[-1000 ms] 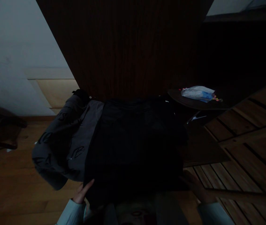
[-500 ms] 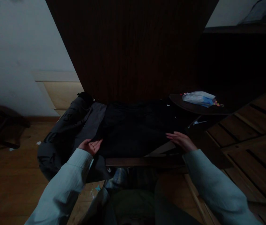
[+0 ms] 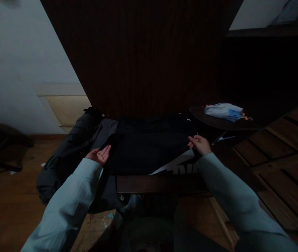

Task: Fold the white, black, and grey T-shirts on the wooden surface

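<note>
A black garment (image 3: 143, 150) lies spread over a dark wooden surface in front of me, with part of a large white printed logo (image 3: 181, 164) near its right front edge. Its near edge lies close to the surface's front rim. My left hand (image 3: 100, 154), palm up, has the garment's left edge between thumb and fingers. At the opposite side, my right hand (image 3: 200, 144) pinches the right edge just above the logo. Left of the garment is a dark grey cloth item (image 3: 67, 150) with black lettering, hanging over the side. Dim light hides the folds.
A tall dark wooden panel (image 3: 143, 56) rises behind the garment. To the right, a rounded shelf (image 3: 214, 120) bears a white-and-blue packet (image 3: 223, 111). Slatted wood (image 3: 277, 154) stands at far right. A dark stool-like object (image 3: 4, 148) is on the floor at left.
My right hand has moved up and slightly left, its fingers closing on the garment's edge. More of the white logo shows. My left hand has risen slightly with its edge.
</note>
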A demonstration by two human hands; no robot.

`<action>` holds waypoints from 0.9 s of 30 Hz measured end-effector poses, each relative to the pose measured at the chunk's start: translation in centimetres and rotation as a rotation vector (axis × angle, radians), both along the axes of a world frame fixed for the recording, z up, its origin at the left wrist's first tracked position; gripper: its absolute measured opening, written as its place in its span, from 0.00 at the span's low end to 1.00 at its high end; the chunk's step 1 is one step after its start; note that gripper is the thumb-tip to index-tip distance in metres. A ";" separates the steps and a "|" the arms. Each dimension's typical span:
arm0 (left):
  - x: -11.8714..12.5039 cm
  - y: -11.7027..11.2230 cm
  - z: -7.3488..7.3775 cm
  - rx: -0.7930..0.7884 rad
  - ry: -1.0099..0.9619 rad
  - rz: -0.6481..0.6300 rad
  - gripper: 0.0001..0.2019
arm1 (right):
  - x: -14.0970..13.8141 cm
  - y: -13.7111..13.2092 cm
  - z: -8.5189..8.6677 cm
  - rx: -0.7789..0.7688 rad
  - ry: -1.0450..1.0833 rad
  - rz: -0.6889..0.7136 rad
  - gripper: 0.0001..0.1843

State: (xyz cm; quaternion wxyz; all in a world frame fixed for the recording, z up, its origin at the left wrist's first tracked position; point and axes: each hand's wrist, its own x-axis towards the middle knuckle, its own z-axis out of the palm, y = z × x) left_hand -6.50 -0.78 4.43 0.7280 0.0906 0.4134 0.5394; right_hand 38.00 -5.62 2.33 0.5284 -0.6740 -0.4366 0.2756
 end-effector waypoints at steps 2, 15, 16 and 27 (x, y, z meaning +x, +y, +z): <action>0.5 0.7 0.2 0.030 0.048 -0.064 0.20 | -0.3 1.1 -0.5 -0.036 0.068 -0.012 0.34; -4.5 -7.4 -6.2 0.386 1.129 -0.067 0.21 | 0.7 -9.6 -4.7 -0.166 -0.093 -0.067 0.29; -4.1 -7.3 -6.6 0.370 1.131 -0.103 0.22 | 0.3 -10.0 -4.9 -0.196 -0.106 -0.061 0.28; -3.2 -5.6 -7.1 0.425 1.029 -0.068 0.21 | 0.1 -10.6 -5.0 -0.219 -0.171 -0.006 0.23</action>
